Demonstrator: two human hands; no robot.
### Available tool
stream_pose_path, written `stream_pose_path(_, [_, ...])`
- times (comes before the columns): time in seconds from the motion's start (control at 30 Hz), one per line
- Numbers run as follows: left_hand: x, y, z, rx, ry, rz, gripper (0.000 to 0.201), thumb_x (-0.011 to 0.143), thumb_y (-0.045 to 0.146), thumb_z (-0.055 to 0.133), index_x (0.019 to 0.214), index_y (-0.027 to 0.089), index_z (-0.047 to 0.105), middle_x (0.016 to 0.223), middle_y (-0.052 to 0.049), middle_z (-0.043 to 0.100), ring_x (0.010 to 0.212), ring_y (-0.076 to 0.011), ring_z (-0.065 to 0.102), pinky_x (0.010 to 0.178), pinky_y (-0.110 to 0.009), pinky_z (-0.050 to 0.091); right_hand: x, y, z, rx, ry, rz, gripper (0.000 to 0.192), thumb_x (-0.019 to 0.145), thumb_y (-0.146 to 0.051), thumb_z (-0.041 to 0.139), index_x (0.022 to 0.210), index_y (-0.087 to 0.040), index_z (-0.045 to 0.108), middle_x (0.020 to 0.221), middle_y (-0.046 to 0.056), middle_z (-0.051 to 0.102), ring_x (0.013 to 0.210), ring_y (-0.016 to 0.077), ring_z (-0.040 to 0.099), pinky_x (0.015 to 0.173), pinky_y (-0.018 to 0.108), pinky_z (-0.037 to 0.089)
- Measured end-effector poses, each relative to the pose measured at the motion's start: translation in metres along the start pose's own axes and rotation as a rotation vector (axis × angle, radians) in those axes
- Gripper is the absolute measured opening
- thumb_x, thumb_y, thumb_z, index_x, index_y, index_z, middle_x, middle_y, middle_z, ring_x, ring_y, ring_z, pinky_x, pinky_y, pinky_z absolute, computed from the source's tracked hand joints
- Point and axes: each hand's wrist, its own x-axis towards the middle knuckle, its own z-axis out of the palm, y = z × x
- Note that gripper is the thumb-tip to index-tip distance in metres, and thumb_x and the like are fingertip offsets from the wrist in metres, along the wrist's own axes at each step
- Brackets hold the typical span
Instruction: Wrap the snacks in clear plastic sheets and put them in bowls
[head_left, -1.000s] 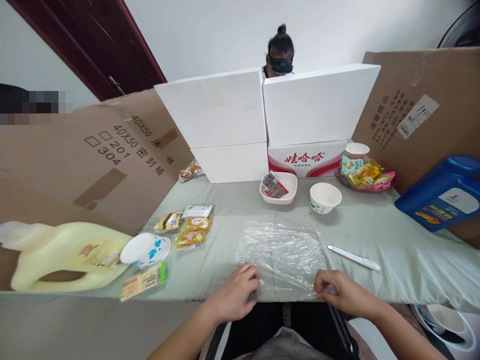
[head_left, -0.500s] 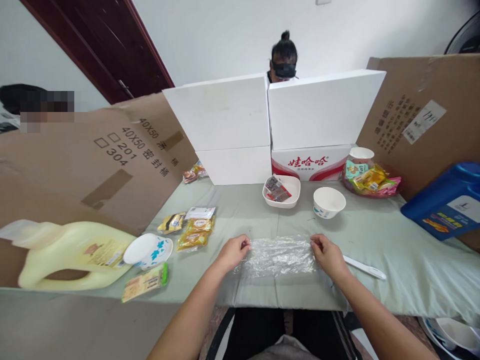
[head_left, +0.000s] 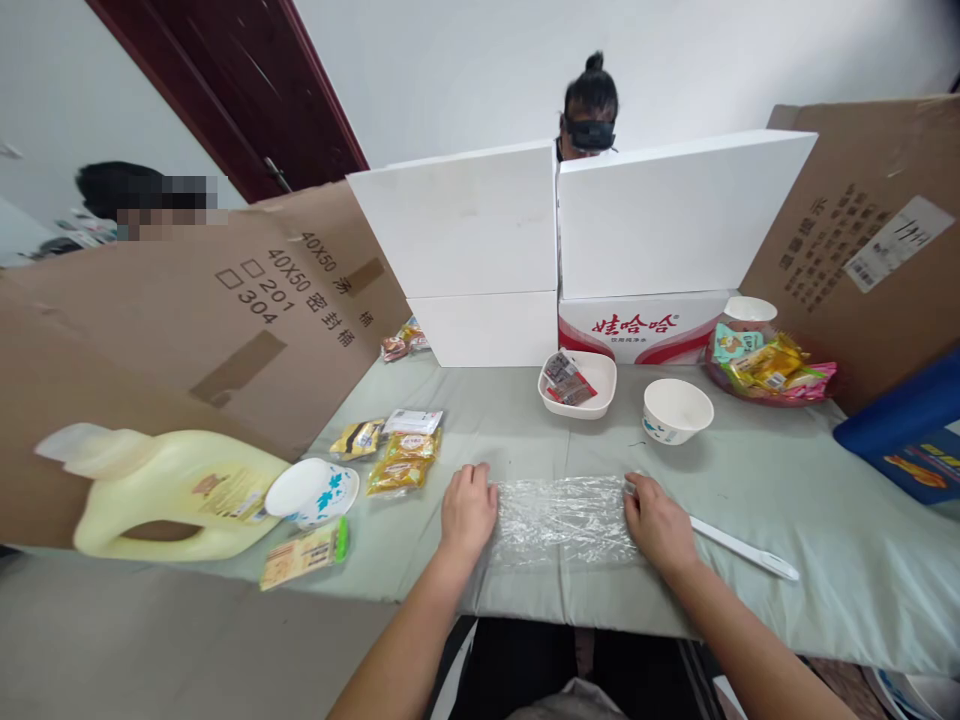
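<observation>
Clear film point(head_left: 562, 515) lies folded on the green surface point(head_left: 787, 500), its ends pressed flat under the left hand point(head_left: 468, 510) and right hand point(head_left: 660, 522), fingers laid down, pinching nothing. Thin and clingy, it could stick to a palm and lift or crumple when a hand rises; the white tool point(head_left: 742, 548) just beside the right hand could get knocked. Cardboard point(head_left: 225, 300) reads "40X50", "201", "304"; the red box point(head_left: 637, 325) bears Chinese characters.
</observation>
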Motion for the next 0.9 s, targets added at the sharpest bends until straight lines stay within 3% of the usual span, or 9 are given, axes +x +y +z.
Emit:
stream_pose_path(0.1, [-0.014, 0.026, 0.007, -0.078, 0.059, 0.293, 0.019, 0.089, 0.017, 0.051, 0.102, 0.017, 0.064, 0.101, -0.011, 0.065, 0.1, -0.0256, 0.059, 0.088, -0.04, 0.047, -0.001, -0.004, 0.002, -0.05, -0.009, -0.009, 0.029, 0.092, -0.024, 0.041, 0.117, -0.018, 0.055, 0.109, 0.008, 0.066, 0.084, 0.0197, 0.065, 0.068, 0.03, 0.049])
stream_pose_path(0.2, [-0.028, 0.051, 0.022, -0.164, -0.086, 0.588, 0.037, 0.09, 0.031, 0.055, 0.125, 0.021, 0.055, 0.129, -0.009, 0.057, 0.124, -0.0281, 0.048, 0.105, -0.048, 0.037, 0.0, -0.001, -0.003, -0.058, -0.027, -0.014, 0.03, 0.092, -0.024, 0.04, 0.118, -0.018, 0.054, 0.108, 0.008, 0.066, 0.083, 0.019, 0.065, 0.069, 0.029, 0.049])
stream_pose_path(0.27, [-0.034, 0.058, 0.03, -0.154, -0.196, 0.647, 0.06, 0.088, 0.042, 0.058, 0.142, 0.025, 0.039, 0.148, -0.009, 0.04, 0.139, -0.032, 0.031, 0.112, -0.056, 0.024, 0.003, 0.006, -0.012, -0.07, -0.013, -0.004, 0.033, 0.091, -0.023, 0.04, 0.12, -0.016, 0.053, 0.106, 0.009, 0.066, 0.083, 0.0202, 0.064, 0.07, 0.031, 0.049])
stream_pose_path(0.4, [-0.035, 0.056, 0.037, -0.142, -0.322, 0.635, 0.069, 0.09, 0.048, 0.051, 0.15, 0.029, 0.022, 0.158, -0.007, 0.021, 0.145, -0.0324, 0.013, 0.115, -0.061, 0.011, 0.011, 0.01, -0.039, -0.147, 0.123, 0.0, 0.03, 0.087, -0.018, 0.042, 0.111, -0.013, 0.06, 0.104, 0.016, 0.063, 0.094, 0.028, 0.059, 0.082, 0.042, 0.047])
stream_pose_path(0.47, [-0.035, 0.054, 0.037, -0.148, -0.33, 0.634, 0.068, 0.091, 0.049, 0.049, 0.15, 0.029, 0.022, 0.158, -0.007, 0.019, 0.146, -0.0319, 0.01, 0.115, -0.061, 0.009, 0.01, -0.003, -0.044, -0.106, 0.118, -0.098, 0.029, 0.087, -0.02, 0.044, 0.108, -0.013, 0.063, 0.11, 0.017, 0.062, 0.104, 0.0298, 0.056, 0.091, 0.045, 0.043])
stream_pose_path(0.53, [-0.035, 0.054, 0.037, -0.152, -0.314, 0.636, 0.067, 0.092, 0.05, 0.048, 0.15, 0.029, 0.022, 0.158, -0.006, 0.019, 0.146, -0.0315, 0.01, 0.115, -0.06, 0.008, 0.006, -0.022, -0.037, -0.036, 0.019, -0.258, 0.033, 0.089, -0.024, 0.045, 0.116, -0.015, 0.062, 0.122, 0.015, 0.06, 0.118, 0.0291, 0.05, 0.102, 0.046, 0.036])
stream_pose_path(0.63, [-0.034, 0.056, 0.036, -0.157, -0.287, 0.641, 0.069, 0.092, 0.051, 0.046, 0.151, 0.028, 0.019, 0.158, -0.006, 0.022, 0.146, -0.03, 0.013, 0.116, -0.058, 0.009, -0.004, -0.046, -0.016, -0.019, -0.186, -0.442, 0.05, 0.091, -0.033, 0.044, 0.139, -0.019, 0.045, 0.144, 0.009, 0.047, 0.136, 0.0276, 0.034, 0.112, 0.049, 0.022])
stream_pose_path(0.77, [-0.033, 0.05, 0.036, -0.12, -0.287, 0.579, 0.082, 0.083, 0.063, 0.054, 0.15, 0.026, 0.025, 0.157, -0.01, 0.021, 0.145, -0.0325, 0.016, 0.115, -0.056, 0.014, -0.013, -0.044, 0.003, -0.074, -0.286, -0.383, 0.067, 0.091, -0.052, 0.041, 0.148, -0.018, 0.03, 0.153, 0.009, 0.031, 0.142, 0.0297, 0.022, 0.113, 0.054, 0.016])
stream_pose_path(0.9, [-0.031, 0.013, 0.036, -0.062, -0.235, 0.46, 0.075, 0.085, 0.064, 0.05, 0.148, 0.029, 0.029, 0.157, -0.01, 0.023, 0.144, -0.0335, 0.018, 0.114, -0.057, 0.016, -0.018, -0.02, -0.001, -0.121, -0.237, -0.267, 0.07, 0.091, -0.058, 0.038, 0.148, -0.018, 0.031, 0.154, 0.01, 0.029, 0.143, 0.0302, 0.019, 0.113, 0.057, 0.013])
